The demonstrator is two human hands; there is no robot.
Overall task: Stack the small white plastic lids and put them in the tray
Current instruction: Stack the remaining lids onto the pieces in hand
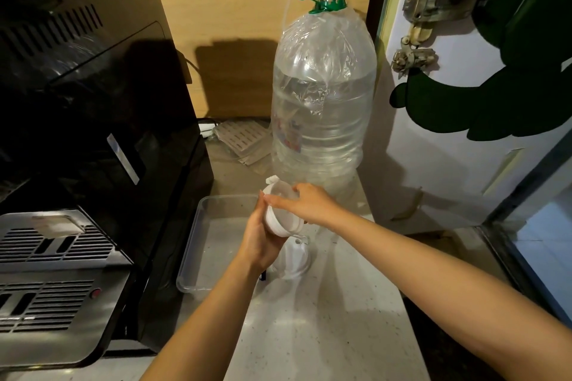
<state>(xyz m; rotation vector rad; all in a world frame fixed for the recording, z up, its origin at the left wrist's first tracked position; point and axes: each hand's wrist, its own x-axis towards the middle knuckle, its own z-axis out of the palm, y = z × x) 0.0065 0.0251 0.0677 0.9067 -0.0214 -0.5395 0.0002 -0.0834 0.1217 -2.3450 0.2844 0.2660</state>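
Note:
A stack of small white plastic lids [282, 217] is held in the air between both hands, above the right edge of the clear plastic tray [198, 226]. My left hand [261, 238] grips the stack from below and the left. My right hand [305, 202] closes on its top and right side. More white lids [295, 258] lie on the counter just below, right of the tray and partly hidden by my left hand. The inside of the tray that shows holds nothing.
A large clear water bottle [322, 120] with a green cap stands right behind my hands. A black coffee machine [93, 120] fills the left side. A white door [464, 102] bounds the right. Pale speckled counter [334, 318] stretches toward me.

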